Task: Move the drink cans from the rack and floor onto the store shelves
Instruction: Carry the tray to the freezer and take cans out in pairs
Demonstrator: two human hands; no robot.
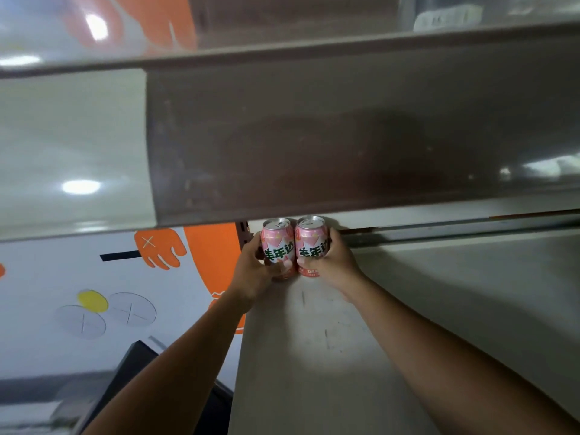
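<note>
I find the lower shelf [423,293] bare to the right of the right-hand can [309,243]; the upper shelf [345,136] overhangs close above.

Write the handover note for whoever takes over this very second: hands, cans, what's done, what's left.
Left hand: its grip is wrapped round the left pink can.
Right hand: its grip is round the right pink can.
Cans: both are upright, side by side at the back of the lower shelf, under the upper shelf. They appear to be set down.
Done: these two cans are at the shelf.
Left: release both grips, then fetch more. The rack and floor stock are out of view, so the count remaining is unknown.
</note>
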